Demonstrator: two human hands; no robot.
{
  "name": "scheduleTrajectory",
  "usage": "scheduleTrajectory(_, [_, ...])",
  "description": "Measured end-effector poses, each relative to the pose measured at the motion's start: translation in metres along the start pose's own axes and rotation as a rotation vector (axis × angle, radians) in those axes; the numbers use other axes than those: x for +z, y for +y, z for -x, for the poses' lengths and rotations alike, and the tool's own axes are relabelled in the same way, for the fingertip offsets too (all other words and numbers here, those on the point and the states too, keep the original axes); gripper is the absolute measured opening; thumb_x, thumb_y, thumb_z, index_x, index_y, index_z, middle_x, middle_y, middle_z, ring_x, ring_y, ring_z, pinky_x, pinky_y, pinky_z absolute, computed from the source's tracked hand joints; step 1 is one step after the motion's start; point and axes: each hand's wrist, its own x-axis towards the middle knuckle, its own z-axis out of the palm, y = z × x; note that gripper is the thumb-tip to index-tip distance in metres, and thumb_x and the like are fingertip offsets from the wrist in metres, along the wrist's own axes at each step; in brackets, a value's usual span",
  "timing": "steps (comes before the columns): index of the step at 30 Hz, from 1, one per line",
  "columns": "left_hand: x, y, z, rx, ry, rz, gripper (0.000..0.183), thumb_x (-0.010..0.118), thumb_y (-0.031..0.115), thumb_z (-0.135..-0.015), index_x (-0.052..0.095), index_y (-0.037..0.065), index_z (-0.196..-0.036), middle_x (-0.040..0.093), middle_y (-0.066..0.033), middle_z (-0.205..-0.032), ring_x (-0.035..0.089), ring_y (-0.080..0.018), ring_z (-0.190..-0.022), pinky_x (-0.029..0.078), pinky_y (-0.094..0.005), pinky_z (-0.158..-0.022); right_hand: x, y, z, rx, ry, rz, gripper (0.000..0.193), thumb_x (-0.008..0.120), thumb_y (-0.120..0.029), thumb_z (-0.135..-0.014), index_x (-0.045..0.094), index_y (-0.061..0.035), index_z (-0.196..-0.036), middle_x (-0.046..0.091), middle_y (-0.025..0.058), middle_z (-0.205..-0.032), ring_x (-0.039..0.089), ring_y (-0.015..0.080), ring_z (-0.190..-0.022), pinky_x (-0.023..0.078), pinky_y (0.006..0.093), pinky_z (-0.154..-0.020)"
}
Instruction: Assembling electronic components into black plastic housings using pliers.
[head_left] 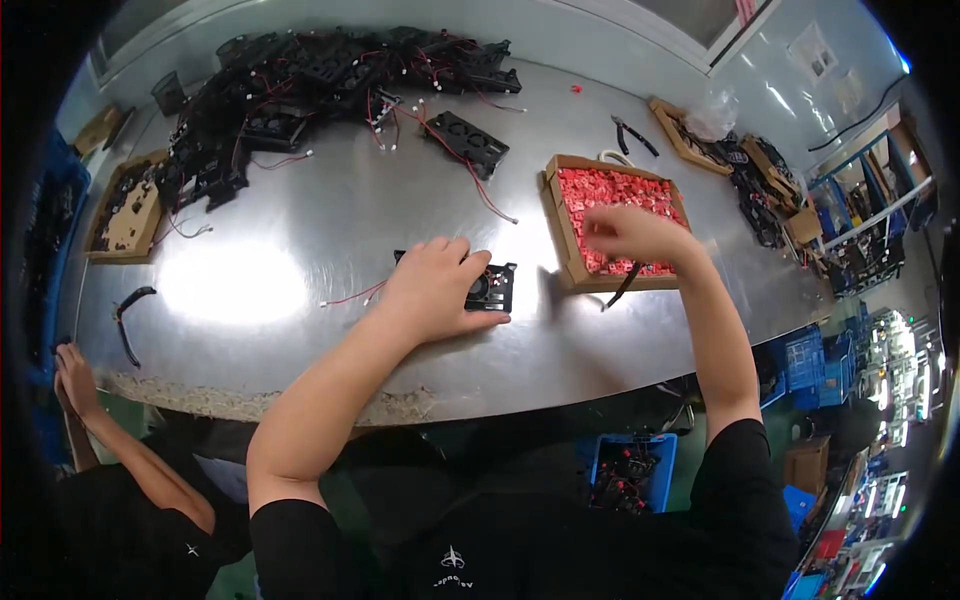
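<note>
My left hand [432, 288] lies over a black fan frame [497, 290] on the metal table and grips it, fingers at its far edge and thumb at its near edge. A round fan shows beside the fingers, and a red wire [352, 296] with a white connector sticks out to the left. My right hand [635, 235] is over a cardboard tray [562, 235] of small red plastic pieces [610, 187], its fingers curled. From beneath that hand pokes a slim dark tool [622, 287]; its grip and anything between the fingertips are hidden.
Black fan frames [330, 75] with wires are heaped at the back left. Another fan frame [465, 142] lies nearer. Black-handled pliers [634, 135] rest behind the tray. Cardboard trays [125, 215] stand at both sides. At far left a co-worker's hand [75, 378] touches the table edge.
</note>
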Motion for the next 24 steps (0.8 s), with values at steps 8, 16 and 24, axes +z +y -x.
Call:
scheduleTrajectory(8, [-0.003,0.005,-0.007,0.003,-0.026,-0.022,0.078,0.078,0.066,-0.082,0.068,0.008,-0.133,0.064,-0.0132,-0.113,0.063,-0.0330,-0.107,0.052,-0.0451,-0.091,0.108,-0.018,0.046,0.055,0.183,-0.203,0.023,0.073,-0.025,-0.098,0.065,-0.0035,-0.102,0.071,0.0138,-0.079,0.071,0.0283,-0.072,0.053,0.0401,-0.068])
scheduleTrajectory(16, [-0.001,0.004,-0.007,-0.023,-0.028,0.004,0.076,0.081,0.063,-0.080,0.068,0.007,-0.131,0.064,-0.0126,-0.113,0.063,-0.0330,-0.107,0.053,-0.0451,-0.093,0.135,-0.002,0.070,0.028,0.467,-0.087,0.021,0.072,-0.010,-0.093,0.065,-0.0045,-0.112,0.071,0.0087,-0.081,0.070,0.0272,-0.068,0.053,0.0387,-0.066])
scheduleTrajectory(24, [-0.002,0.005,-0.006,-0.024,-0.011,-0.011,0.076,0.082,0.063,-0.080,0.068,0.008,-0.130,0.064,-0.0122,-0.113,0.063,-0.0328,-0.108,0.053,-0.0451,-0.093,0.131,0.006,0.048,-0.439,0.837,0.292,0.019,0.079,-0.001,-0.085,0.071,-0.0044,-0.102,0.072,0.0117,-0.098,0.070,0.0295,-0.088,0.056,0.0377,-0.074])
